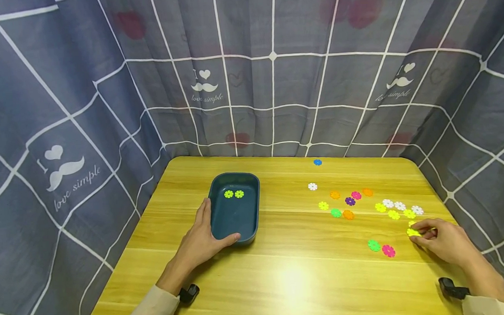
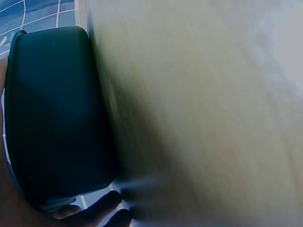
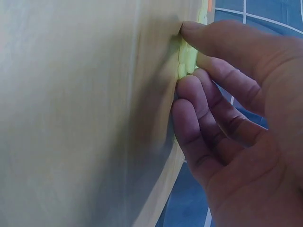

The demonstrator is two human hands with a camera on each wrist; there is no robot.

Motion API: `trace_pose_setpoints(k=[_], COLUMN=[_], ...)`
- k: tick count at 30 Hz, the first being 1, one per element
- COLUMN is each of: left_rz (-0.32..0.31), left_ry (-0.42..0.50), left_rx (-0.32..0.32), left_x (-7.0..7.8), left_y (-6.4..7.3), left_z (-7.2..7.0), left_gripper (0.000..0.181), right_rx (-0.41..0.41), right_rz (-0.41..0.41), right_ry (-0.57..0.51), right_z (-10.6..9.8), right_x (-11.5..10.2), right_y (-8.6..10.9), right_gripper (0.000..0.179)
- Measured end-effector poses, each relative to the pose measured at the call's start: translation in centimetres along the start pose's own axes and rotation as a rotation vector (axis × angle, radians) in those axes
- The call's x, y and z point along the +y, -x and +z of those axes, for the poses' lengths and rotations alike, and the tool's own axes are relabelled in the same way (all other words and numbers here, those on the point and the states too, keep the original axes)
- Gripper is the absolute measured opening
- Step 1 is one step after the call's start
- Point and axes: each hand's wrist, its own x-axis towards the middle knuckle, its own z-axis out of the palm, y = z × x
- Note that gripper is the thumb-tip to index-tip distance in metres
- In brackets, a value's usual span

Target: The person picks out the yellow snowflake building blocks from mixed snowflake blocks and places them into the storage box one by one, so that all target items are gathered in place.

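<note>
My left hand (image 1: 200,240) grips the near left side of a dark teal plastic tray (image 1: 213,217), its thumb at the near rim and its fingers along the left wall. The outer wall of the tray (image 2: 57,113) fills the left part of the left wrist view. Two yellow-green interlocking discs (image 1: 234,194) with notched edges lie inside it. At the table's right side my right hand (image 1: 445,239) pinches a yellow notched disc (image 1: 413,232) between thumb and fingertips, close over the tabletop. Another yellow disc (image 1: 412,224) shows just behind it, partly covered by the fingers.
Loose yellow discs (image 1: 393,215) and white discs (image 1: 400,206) lie just beyond my right hand. Several mixed-colour discs (image 1: 350,201) are scattered farther left, with a blue disc (image 1: 318,162) near the back edge. A green disc (image 1: 374,245) and a pink disc (image 1: 388,251) lie nearer. Grey checked curtains (image 1: 247,80) surround the wooden table (image 1: 242,288).
</note>
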Motion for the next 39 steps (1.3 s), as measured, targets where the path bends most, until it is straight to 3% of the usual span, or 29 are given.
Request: trace_pose_setpoints(k=[16, 29, 39], left_rz=[-0.011, -0.012, -0.014], left_ry=[-0.002, -0.008, -0.003], left_rx=[-0.022, -0.021, -0.020], left_x=[0.2, 0.1, 0.1], left_y=[0.1, 0.0, 0.1], left_z=[-0.3, -0.2, -0.2], left_gripper=[0.155, 0.155, 0.156], right_rx=[0.008, 0.112, 0.135], right_rz=[0.039, -0.026, -0.117], right_ry=[-0.019, -0.023, -0.054], right_z=[0.2, 0.6, 1.0], right_x=[-0.4, -1.0, -2.0], right_y=[0.3, 0.1, -0.6], right_gripper=[0.032, 0.030, 0.028])
